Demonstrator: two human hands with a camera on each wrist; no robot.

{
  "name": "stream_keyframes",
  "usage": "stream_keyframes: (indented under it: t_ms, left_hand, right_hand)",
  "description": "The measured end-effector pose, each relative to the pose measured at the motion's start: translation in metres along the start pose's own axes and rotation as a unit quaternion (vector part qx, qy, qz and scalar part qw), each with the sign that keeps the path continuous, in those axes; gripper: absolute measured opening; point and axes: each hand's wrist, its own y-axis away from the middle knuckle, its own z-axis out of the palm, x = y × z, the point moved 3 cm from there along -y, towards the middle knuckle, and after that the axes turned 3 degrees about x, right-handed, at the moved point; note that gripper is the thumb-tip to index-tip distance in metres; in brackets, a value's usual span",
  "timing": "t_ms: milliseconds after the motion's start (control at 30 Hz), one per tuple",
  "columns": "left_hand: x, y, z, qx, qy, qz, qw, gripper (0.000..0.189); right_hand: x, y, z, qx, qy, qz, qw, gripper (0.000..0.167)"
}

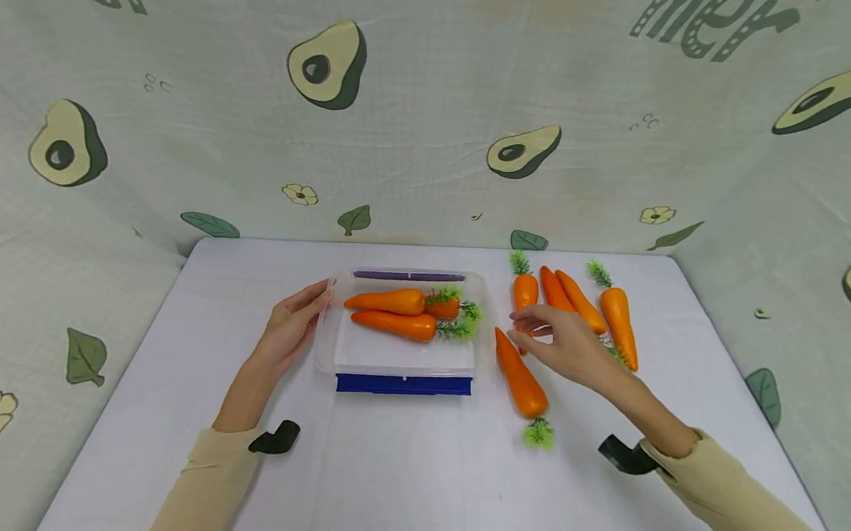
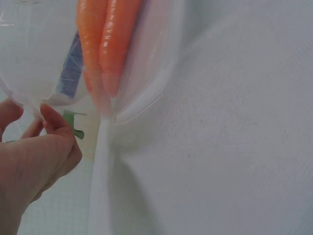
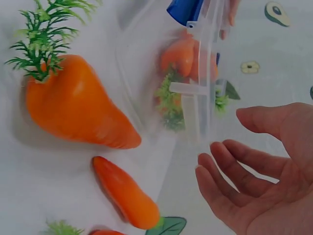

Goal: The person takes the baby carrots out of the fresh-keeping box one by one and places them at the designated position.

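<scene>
My left hand (image 1: 287,325) pinches the left rim of a clear plastic container (image 1: 402,361) between thumb and fingers; the left wrist view shows this grip. Three orange carrots (image 1: 394,326) with green leafy tops lie inside it, tips mostly to the left. To the container's right, my right hand (image 1: 563,342) hovers over loose carrots, thumb and fingers apart with nothing between them. Just beside its fingertips are an upright-lying carrot (image 1: 525,291) and a nearer carrot (image 1: 524,381) whose leafy top points toward me. In the right wrist view this nearer carrot (image 3: 73,105) looks large.
Further right on the white table (image 1: 408,475) lie several more carrots (image 1: 620,327), partly behind the right hand. Blue latches (image 1: 403,384) run along the container's front and back sides. A cloth printed with avocados (image 1: 328,66) hangs behind the table and at both sides.
</scene>
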Motion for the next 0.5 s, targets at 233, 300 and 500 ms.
stream_keyframes:
  t_ms: [233,300,500]
  left_hand:
    - [-0.001,-0.001,-0.001,-0.004,-0.002,0.011,0.9999,0.059]
    - [0.0,-0.001,0.0,-0.003,-0.001,0.011,0.9999,0.059]
    - [0.0,-0.001,0.0,0.0,0.005,0.008,1.0,0.059]
  right_hand:
    - [-0.017,-0.022,0.002,-0.022,0.017,-0.009,0.9996,0.03]
    - [-0.021,-0.026,0.003,-0.027,0.02,-0.01,0.9994,0.032]
    - [-0.033,-0.041,0.009,-0.045,0.023,-0.042,0.9978,0.032]
